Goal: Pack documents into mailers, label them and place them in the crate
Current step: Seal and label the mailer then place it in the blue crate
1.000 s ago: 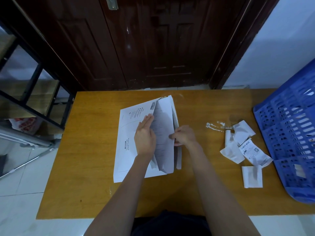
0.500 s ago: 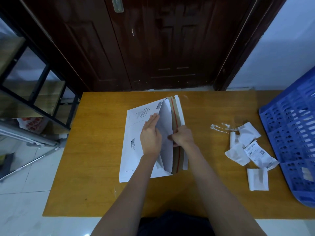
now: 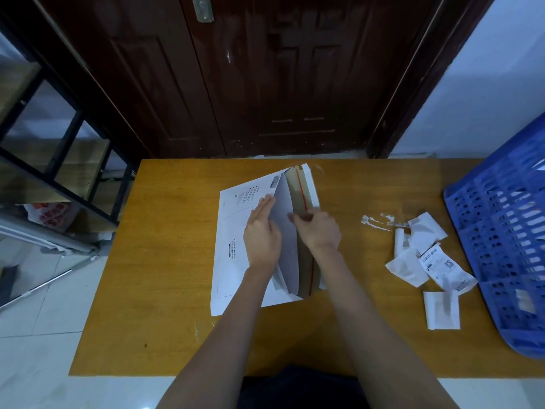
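Two hands work one white mailer [image 3: 236, 255] mid-tabletop [image 3: 165, 290]: left hand [image 3: 261, 234], fingers straight, presses it flat; right hand [image 3: 320, 231] has its grip clamped on the flap edge. Best keep the mouth wide, sliding the papers [image 3: 284, 231] in squarely.

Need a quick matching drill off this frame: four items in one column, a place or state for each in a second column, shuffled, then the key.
Items
1. left hand
2. right hand
3. blue crate
4. printed label

Places or states
A. stands at the table's right edge
B. lies flat on the white mailer's front, fingers straight
C. lies among loose paper scraps between mailer and crate
D. fingers curled on the mailer's open flap, by the red strip

Pairs: 1-B, 2-D, 3-A, 4-C
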Available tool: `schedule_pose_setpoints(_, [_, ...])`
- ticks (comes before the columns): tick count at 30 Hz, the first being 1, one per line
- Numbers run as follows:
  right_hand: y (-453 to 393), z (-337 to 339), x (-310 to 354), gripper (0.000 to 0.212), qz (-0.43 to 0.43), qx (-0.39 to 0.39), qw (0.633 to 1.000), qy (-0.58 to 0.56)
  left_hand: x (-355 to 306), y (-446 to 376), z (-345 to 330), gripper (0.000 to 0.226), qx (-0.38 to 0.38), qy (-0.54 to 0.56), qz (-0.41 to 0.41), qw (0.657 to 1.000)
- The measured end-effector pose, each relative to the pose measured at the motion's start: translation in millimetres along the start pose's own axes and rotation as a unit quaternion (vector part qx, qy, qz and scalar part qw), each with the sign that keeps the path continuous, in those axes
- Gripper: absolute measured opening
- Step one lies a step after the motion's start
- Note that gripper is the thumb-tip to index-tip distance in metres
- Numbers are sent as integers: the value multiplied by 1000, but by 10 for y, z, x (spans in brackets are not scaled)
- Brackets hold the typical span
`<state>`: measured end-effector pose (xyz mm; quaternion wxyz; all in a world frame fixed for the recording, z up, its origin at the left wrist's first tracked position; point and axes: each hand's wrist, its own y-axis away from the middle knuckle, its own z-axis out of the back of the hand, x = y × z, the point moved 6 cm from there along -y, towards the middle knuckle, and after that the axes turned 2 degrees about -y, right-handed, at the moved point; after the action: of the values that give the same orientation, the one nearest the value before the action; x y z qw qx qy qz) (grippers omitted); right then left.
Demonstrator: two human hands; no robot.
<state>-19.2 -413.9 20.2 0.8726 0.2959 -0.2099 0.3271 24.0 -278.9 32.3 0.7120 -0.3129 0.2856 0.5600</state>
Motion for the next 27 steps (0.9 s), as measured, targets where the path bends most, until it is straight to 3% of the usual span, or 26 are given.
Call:
schedule_pose_setpoints(2, [-31,118,-57,43,-7,-83,997,7,-7,3,-4,48,-6,6,6,1000])
schedule_pose_setpoints(6, [-112,57,-235,45,-82,1,997,9,-37,-4,-47,50,0,7,25,1000])
schedule_pose_setpoints(11, [-243,90,-136,45,26,10,998,63,17,-67,-219,37,119,-3,51,992])
schedule_pose_setpoints(15, [-344,193,8,50,72,7,987,143,99,-85,-166,28,99,-6,43,994])
schedule_pose_setpoints(18, [-410,187,134,44,111,5,974,195,187,-77,-160,33,102,-61,32,992])
schedule_pose_setpoints(22, [-455,56,266,45,174,32,955,239,275,-44,-255,49,162,-144,-7,976])
schedule_pose_setpoints(27, [-503,-131,253,50,194,71,945,253,390,-27,-332,62,207,-228,-37,951])
